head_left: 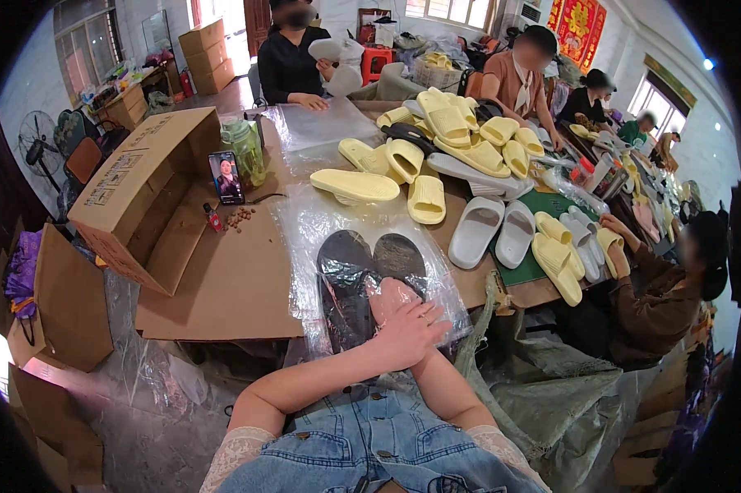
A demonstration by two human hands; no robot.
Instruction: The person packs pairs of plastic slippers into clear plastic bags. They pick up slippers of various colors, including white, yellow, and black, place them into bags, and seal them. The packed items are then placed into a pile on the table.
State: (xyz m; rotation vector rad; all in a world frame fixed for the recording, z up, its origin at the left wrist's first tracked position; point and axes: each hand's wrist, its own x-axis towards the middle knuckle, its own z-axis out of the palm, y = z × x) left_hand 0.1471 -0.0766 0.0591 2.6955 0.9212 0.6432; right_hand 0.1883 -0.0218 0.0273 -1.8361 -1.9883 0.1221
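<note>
A pair of black slippers (362, 267) lies sole-up inside a clear plastic bag (304, 226) on the cardboard-covered table, right in front of me. My right hand (391, 297) is pushed into the bag's near end, against the heel of the right slipper; the plastic blurs its fingers. My left hand (411, 333) lies flat on top of the bag's mouth and my right wrist, fingers spread. My forearms cross just below the table edge.
Pale yellow slippers (424, 156) and white slippers (494, 230) are heaped beyond the bag. An open cardboard box (140, 189), a phone (226, 177) and a green bottle (247, 152) stand at left. Other people sit at the far and right sides. Sacks hang at the table's near right.
</note>
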